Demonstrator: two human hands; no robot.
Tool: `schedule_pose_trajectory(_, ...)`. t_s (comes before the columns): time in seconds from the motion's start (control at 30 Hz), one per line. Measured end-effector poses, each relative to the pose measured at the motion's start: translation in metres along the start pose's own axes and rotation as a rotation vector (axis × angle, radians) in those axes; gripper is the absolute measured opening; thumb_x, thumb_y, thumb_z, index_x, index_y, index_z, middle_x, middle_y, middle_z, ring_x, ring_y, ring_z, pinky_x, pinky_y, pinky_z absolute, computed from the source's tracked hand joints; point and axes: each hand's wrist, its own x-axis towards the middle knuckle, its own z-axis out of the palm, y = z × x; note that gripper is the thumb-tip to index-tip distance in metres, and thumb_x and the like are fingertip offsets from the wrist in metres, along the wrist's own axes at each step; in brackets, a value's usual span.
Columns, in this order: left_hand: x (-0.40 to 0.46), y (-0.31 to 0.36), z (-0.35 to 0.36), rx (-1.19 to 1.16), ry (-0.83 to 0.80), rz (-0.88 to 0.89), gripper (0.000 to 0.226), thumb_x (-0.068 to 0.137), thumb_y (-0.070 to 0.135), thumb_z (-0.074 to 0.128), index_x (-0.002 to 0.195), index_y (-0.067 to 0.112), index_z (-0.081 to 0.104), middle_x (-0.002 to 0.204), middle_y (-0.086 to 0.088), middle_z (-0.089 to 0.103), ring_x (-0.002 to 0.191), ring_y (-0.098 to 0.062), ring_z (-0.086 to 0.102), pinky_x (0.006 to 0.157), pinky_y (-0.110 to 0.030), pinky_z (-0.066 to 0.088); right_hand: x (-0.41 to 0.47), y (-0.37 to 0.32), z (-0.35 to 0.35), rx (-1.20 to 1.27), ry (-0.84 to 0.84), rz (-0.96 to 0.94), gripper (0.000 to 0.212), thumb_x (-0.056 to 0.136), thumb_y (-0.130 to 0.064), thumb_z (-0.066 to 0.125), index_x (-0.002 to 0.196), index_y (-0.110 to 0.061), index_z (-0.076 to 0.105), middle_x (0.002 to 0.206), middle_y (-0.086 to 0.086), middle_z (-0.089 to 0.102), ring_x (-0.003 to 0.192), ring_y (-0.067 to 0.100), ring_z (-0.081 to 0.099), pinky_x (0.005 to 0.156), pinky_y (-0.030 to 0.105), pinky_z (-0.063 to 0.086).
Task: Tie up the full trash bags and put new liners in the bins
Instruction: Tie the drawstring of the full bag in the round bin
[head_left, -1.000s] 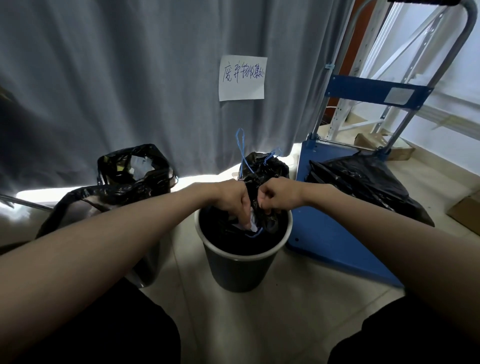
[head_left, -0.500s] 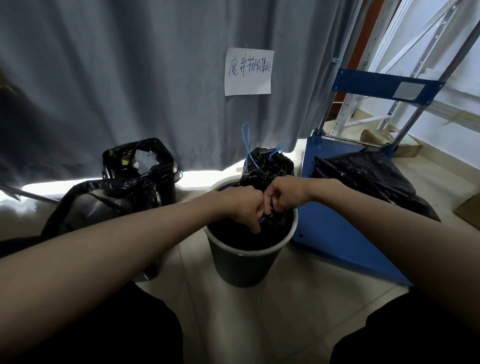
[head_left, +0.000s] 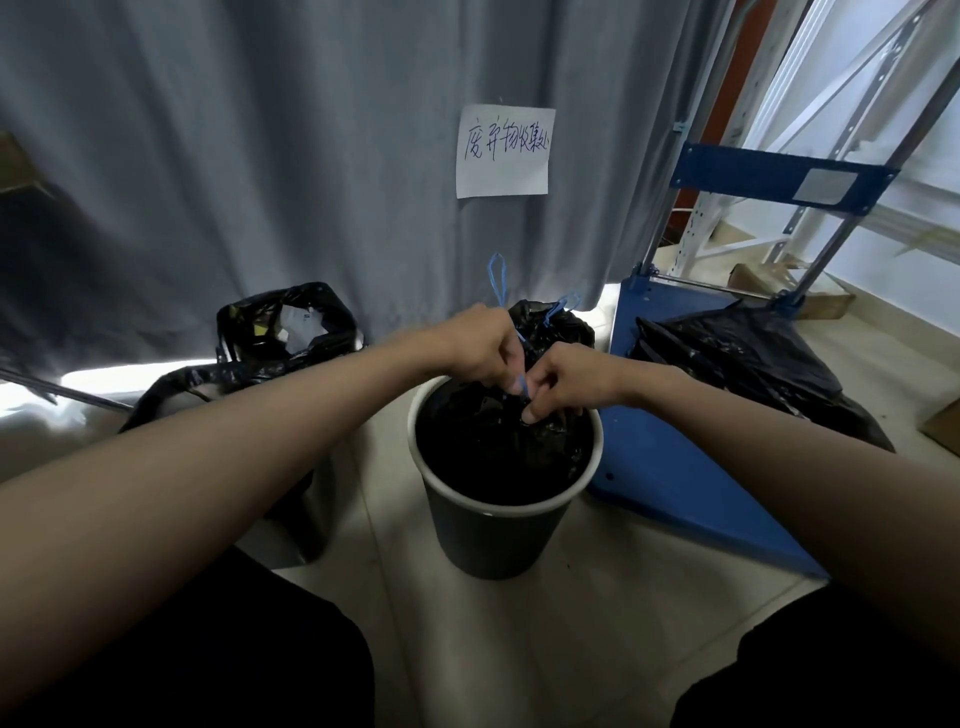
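While left hand (head_left: 480, 345) pinches blue drawstring (head_left: 522, 385); right hand (head_left: 563, 379) pinches it over bin (head_left: 498, 525).

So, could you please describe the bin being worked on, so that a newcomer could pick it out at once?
Start at the grey curtain with the handwritten paper note. On the floor below the note, left of the blue cart, stands the round dark bin. Unlike the bin further left, whose black liner gapes open, this one has a pale rim, and both hands meet above it on a blue drawstring.
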Motion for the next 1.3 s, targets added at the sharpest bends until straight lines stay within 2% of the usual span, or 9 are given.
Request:
schedule_pose_trajectory(0.13, -0.002, -0.002, -0.018, -0.175, -0.004, -0.016, 0.005, 0.081, 0.018, 0.077, 0.086, 0.016, 0.075, 0.069, -0.001, 0.066, 0.059, -0.003, 0.057, 0.054, -0.014, 0.04, 0.004, 0.004, 0.005, -0.098, 0.073, 0.014, 0.032, 0.072, -0.022, 0.084, 0.055, -0.023, 0.057, 0.062, -0.005, 0.059, 0.056, 0.001, 0.052, 0.054, 0.009, 0.039)
schedule_pose_trajectory(0.23, -0.002, -0.007, -0.037, -0.345, 0.103, -0.021, 0.003, 0.084, 0.019, 0.074, 0.086, 0.017, 0.075, 0.074, 0.001, 0.071, 0.063, -0.005, 0.061, 0.053, -0.014, 0.042, 0.008, 0.013, 0.014, -0.228, 0.059, 0.06, 0.032, 0.071, -0.024, 0.085, 0.058, -0.016, 0.057, 0.082, 0.002, 0.069, 0.076, 0.017, 0.063, 0.068, 0.025, 0.05)
schedule_pose_trajectory(0.37, -0.002, -0.014, -0.055, -0.424, 0.291, -0.019, 0.008, 0.088, 0.02, 0.07, 0.083, 0.023, 0.075, 0.071, 0.012, 0.072, 0.059, 0.003, 0.061, 0.05, -0.011, 0.043, 0.006, 0.02, 0.024, -0.252, -0.012, 0.123, 0.038, 0.073, -0.026, 0.083, 0.059, -0.016, 0.049, 0.064, -0.008, 0.051, 0.062, 0.012, 0.05, 0.06, 0.025, 0.043)
schedule_pose_trajectory(0.43, -0.001, -0.013, -0.055, -0.467, 0.359, -0.017, 0.009, 0.087, 0.018, 0.071, 0.081, 0.023, 0.074, 0.066, 0.012, 0.07, 0.055, 0.002, 0.06, 0.049, -0.011, 0.043, 0.006, 0.016, 0.021, -0.139, 0.037, 0.093, 0.029, 0.073, -0.027, 0.083, 0.071, -0.016, 0.057, 0.067, -0.006, 0.054, 0.065, 0.012, 0.052, 0.064, 0.026, 0.045)
schedule_pose_trajectory(0.53, 0.002, -0.006, -0.055, -0.503, 0.407, 0.003, 0.003, 0.086, 0.018, 0.072, 0.085, 0.019, 0.075, 0.068, 0.009, 0.07, 0.054, 0.001, 0.059, 0.049, -0.011, 0.042, 0.004, -0.001, 0.011, 0.197, 0.279, 0.003, 0.033, 0.074, -0.029, 0.083, 0.097, -0.014, 0.066, 0.067, -0.007, 0.054, 0.058, 0.004, 0.051, 0.057, 0.017, 0.039)
schedule_pose_trajectory(0.67, 0.006, 0.004, -0.05, -0.526, 0.425, 0.084, 0.004, 0.085, 0.013, 0.072, 0.087, 0.011, 0.075, 0.062, 0.012, 0.068, 0.052, 0.004, 0.057, 0.049, -0.007, 0.041, -0.001, -0.02, 0.003, 0.474, 0.365, -0.13, 0.021, 0.086, -0.018, 0.073, 0.101, -0.003, 0.071, 0.067, 0.01, 0.058, 0.051, 0.013, 0.051, 0.045, 0.018, 0.041)
schedule_pose_trajectory(0.83, 0.01, -0.006, -0.043, -0.385, 0.266, 0.156, 0.017, 0.073, 0.016, 0.083, 0.087, 0.01, 0.075, 0.062, 0.007, 0.063, 0.051, 0.004, 0.051, 0.051, -0.007, 0.038, -0.004, -0.02, -0.004, 0.585, 0.369, -0.095, 0.02, 0.09, -0.009, 0.066, 0.098, 0.009, 0.07, 0.077, 0.015, 0.068, 0.056, 0.011, 0.063, 0.053, 0.018, 0.053)
schedule_pose_trajectory(1.0, 0.008, -0.028, 0.008, -0.096, -0.032, 0.016, 0.023, 0.062, 0.028, 0.09, 0.081, 0.022, 0.079, 0.068, 0.012, 0.072, 0.058, 0.004, 0.058, 0.057, -0.01, 0.04, -0.011, -0.006, -0.007, 0.615, 0.458, -0.029, 0.022, 0.09, -0.009, 0.065, 0.101, 0.01, 0.069, 0.08, 0.017, 0.07, 0.06, 0.014, 0.065, 0.06, 0.021, 0.056)
schedule_pose_trajectory(1.3, 0.012, -0.035, 0.055, -0.125, 0.264, -0.02, 0.021, 0.065, 0.029, 0.087, 0.07, 0.02, 0.069, 0.059, 0.01, 0.065, 0.054, 0.003, 0.058, 0.055, -0.012, 0.043, -0.017, -0.001, -0.014, 0.649, 0.455, -0.02, 0.02, 0.092, -0.009, 0.064, 0.1, 0.008, 0.07, 0.082, 0.021, 0.07, 0.06, 0.015, 0.065, 0.064, 0.021, 0.057)
